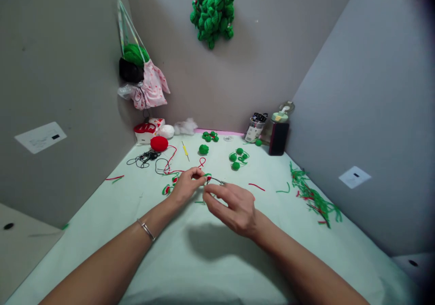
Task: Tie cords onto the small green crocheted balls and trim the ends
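My left hand (pixel 188 185) pinches a small green and red crocheted piece (pixel 208 176) between thumb and fingertips. Close to its right is my right hand (pixel 233 205), fingers curled, with a thin dark strand or tool (pixel 217 180) running from the piece to it; what its fingertips grip is too small to make out. Beside my left hand, small green, red and white crocheted pieces (pixel 166 190) lie on the pale green cloth (pixel 163 259). Red yarn (pixel 173 153) trails from a red ball (pixel 159 143) toward these pieces.
Green balls (pixel 204 149), a yellow-handled hook (pixel 185 150) and tangled black cord (pixel 144 159) lie farther back. A pen holder (pixel 254 128) and dark bottle (pixel 278 137) stand back right. Yarn scraps (pixel 316 200) lie right. A bag (pixel 152 85) and green cluster (pixel 213 15) hang above.
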Demonstrator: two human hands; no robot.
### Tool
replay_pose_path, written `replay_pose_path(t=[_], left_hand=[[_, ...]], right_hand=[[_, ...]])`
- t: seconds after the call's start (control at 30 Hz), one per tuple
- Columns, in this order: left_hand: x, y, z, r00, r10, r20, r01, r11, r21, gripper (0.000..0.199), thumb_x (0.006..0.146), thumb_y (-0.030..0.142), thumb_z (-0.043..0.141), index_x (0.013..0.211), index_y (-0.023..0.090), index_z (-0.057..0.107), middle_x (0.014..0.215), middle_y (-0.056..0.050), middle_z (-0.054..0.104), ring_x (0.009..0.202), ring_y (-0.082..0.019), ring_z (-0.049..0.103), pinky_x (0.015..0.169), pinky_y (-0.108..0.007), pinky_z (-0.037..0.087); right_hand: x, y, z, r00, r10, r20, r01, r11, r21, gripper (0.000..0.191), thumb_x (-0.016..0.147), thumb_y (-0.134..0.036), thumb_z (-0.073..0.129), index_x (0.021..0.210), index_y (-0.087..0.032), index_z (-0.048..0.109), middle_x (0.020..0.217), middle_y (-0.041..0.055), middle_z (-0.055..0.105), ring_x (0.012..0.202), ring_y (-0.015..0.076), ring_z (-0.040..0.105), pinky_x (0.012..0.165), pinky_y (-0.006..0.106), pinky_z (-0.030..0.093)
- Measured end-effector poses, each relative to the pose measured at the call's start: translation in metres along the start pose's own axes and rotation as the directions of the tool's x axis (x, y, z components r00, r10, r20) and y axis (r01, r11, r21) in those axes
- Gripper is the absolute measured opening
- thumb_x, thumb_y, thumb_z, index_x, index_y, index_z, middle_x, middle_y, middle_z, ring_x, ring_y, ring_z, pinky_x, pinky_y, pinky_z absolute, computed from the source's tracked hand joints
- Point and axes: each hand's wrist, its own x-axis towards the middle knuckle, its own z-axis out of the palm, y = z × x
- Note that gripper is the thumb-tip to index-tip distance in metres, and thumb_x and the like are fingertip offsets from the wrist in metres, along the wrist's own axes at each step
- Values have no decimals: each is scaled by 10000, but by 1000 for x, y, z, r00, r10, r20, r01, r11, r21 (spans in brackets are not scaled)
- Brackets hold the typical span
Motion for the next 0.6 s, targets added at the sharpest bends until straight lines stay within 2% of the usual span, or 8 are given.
replay_pose_path(t=[0.1,0.17,0.2,0.27,0.37,0.47,0.53,0.6], left_hand=[[4,-7,-6,999,-42,29,44,997,-65,192,735,342,669,732,172,581,667,21,556,647,-136,501,647,-257,382],[6,-8,-9,999,-32,43,36,996,-86,203,749,353,672,762,168,591,695,13,585,673,-139,526,673,-258,391],[7,-8,-10,999,-22,40,26,996,-88,206,750,354,678,769,167,596,709,7,600,689,-142,540,685,-260,396],[9,-10,-12,999,-9,32,12,996,-88,210,742,354,695,778,166,608,732,-4,631,719,-151,566,708,-263,403],[13,-14,-15,1000,-13,8,13,997,-82,219,715,356,718,766,166,623,749,-15,658,739,-161,587,721,-269,411],[17,-18,-18,999,-15,-50,13,999,-43,217,692,354,731,737,166,633,715,-3,651,698,-152,572,689,-263,407],[18,-20,-20,997,-16,-71,14,1000,-23,216,688,351,739,725,165,636,703,2,649,680,-144,567,675,-258,406],[18,-20,-19,998,-31,-56,28,998,-57,228,685,350,753,732,164,630,709,-2,659,694,-145,590,687,-259,423]], right_hand=[[13,-11,-11,944,303,133,-330,900,285,164,951,-159,450,935,-215,603,899,69,732,651,133,633,646,278,476],[22,-10,-25,827,477,298,-561,665,492,137,971,-210,430,886,-206,538,771,37,709,549,109,600,570,249,460],[25,-8,-34,776,496,389,-624,514,589,138,976,-252,442,867,-206,513,721,21,695,513,102,589,532,234,446],[28,-1,-54,739,425,523,-649,238,723,161,962,-325,498,853,-207,498,616,-5,668,434,94,557,449,209,393],[20,7,-85,796,346,497,-540,34,841,169,912,-329,600,806,-210,546,451,-50,579,305,67,445,371,188,297],[2,8,-107,922,209,325,-306,-117,945,203,888,-350,621,731,-233,570,371,-62,520,250,64,404,338,180,310],[-11,5,-115,964,44,263,-252,-174,952,328,880,-399,612,605,-237,534,347,-46,512,251,71,438,346,173,355],[-17,2,-118,959,-77,272,-281,-162,946,460,894,-482,561,514,-235,481,329,-29,493,254,68,440,360,172,373]])
